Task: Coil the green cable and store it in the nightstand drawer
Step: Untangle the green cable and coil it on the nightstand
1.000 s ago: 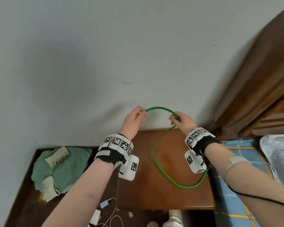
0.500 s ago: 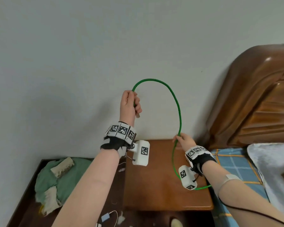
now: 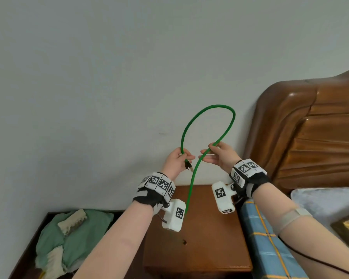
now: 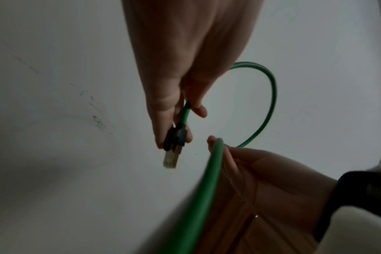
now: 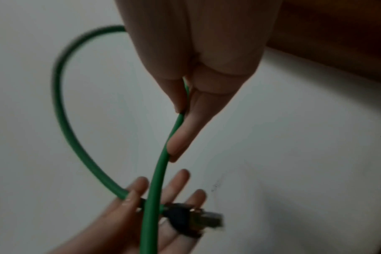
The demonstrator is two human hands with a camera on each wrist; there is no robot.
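The green cable (image 3: pixel 191 121) arcs in a loop above both hands, in front of the wall. My left hand (image 3: pixel 186 158) pinches it just behind its black and clear plug (image 3: pixel 189 168); the left wrist view shows that plug (image 4: pixel 171 156) poking out below the fingers (image 4: pixel 161 120). My right hand (image 3: pixel 208 151) pinches the cable between thumb and forefinger (image 5: pixel 180 141) where the loop comes back down. From there the cable (image 5: pixel 154 180) crosses over the left hand (image 5: pixel 163 202) and hangs toward the brown nightstand (image 3: pixel 210 248). Its lower end is hidden behind the left wrist camera. No drawer is in view.
A dark wooden box (image 3: pixel 38 224) left of the nightstand holds a green cloth bundle (image 3: pixel 79 234). A carved wooden headboard (image 3: pixel 310 137), a blue plaid bed sheet (image 3: pixel 260 242) and a grey pillow (image 3: pixel 330 202) lie to the right. The grey wall is close behind.
My left hand came down and my right hand rose from the nightstand, so the two now meet. The loop above them has tightened, and the cable's tail has lifted off the nightstand top.
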